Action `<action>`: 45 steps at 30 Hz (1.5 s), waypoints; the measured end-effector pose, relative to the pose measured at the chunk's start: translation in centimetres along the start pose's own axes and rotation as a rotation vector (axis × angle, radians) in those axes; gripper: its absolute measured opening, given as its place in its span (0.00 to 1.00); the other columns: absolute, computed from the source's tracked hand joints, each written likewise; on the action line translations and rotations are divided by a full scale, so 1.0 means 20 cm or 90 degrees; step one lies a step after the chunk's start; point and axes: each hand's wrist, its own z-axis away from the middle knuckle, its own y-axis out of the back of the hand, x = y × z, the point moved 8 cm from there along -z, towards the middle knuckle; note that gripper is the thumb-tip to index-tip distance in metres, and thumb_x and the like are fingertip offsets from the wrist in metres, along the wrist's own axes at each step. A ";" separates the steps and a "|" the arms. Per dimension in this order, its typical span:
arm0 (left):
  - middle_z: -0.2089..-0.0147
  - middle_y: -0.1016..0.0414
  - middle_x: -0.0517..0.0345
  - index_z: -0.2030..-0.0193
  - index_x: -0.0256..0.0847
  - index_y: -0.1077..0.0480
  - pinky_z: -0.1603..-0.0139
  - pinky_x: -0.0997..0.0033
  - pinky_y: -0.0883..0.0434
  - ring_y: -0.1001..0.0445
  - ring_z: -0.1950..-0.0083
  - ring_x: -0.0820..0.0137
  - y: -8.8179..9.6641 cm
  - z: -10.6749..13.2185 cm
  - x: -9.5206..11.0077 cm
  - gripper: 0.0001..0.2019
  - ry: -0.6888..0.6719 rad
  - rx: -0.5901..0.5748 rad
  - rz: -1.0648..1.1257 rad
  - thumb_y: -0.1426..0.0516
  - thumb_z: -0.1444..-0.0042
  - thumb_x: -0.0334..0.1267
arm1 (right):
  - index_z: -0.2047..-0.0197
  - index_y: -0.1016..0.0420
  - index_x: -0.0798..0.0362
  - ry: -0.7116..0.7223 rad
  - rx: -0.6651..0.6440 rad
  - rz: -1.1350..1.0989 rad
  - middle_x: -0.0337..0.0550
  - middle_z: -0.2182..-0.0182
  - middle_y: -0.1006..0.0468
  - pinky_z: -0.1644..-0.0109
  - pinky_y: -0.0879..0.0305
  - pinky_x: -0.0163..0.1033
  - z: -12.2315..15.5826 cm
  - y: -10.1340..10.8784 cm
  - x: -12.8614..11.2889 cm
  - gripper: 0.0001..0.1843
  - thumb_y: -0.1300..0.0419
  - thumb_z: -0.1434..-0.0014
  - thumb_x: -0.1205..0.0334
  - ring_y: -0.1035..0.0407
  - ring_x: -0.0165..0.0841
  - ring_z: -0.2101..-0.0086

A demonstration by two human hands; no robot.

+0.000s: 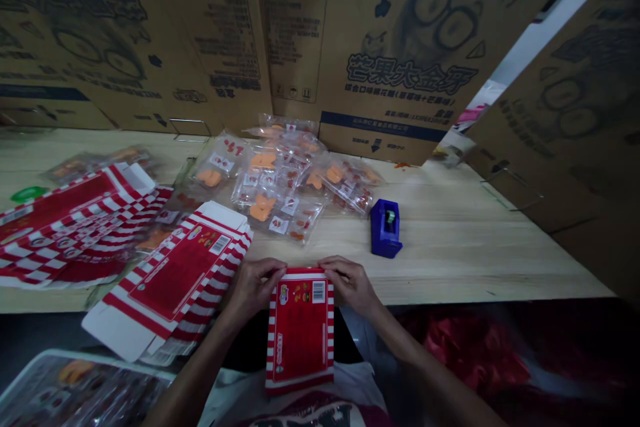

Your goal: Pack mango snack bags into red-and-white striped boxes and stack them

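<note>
A red carton with white stripes (301, 330) lies at the table's front edge, its barcode end away from me. My left hand (261, 283) pinches its far left corner, and my right hand (350, 283) pinches the far right corner. Both hands are closed on the carton's far edge, where a thin red flap shows. To the left a stack of flat red-and-white cartons (175, 273) overhangs the edge. Clear packets with orange pieces (263, 207) are heaped beyond my hands. A blue tape dispenser (385, 228) stands to the right of the heap.
More striped cartons (65, 220) fan out at the far left, near a green object (29, 194). Large brown cardboard boxes (390, 47) wall off the back and right. A white tub (60, 355) of packets stands below left; red plastic (470, 350) lies below right.
</note>
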 end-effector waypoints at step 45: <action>0.73 0.28 0.60 0.70 0.38 0.25 0.68 0.72 0.34 0.34 0.70 0.69 -0.29 -0.39 0.16 0.11 0.047 -0.356 0.162 0.40 0.53 0.45 | 0.75 0.26 0.55 -0.048 -0.103 -0.008 0.42 0.70 0.29 0.62 0.39 0.34 0.04 0.23 -0.04 0.16 0.40 0.43 0.52 0.34 0.31 0.68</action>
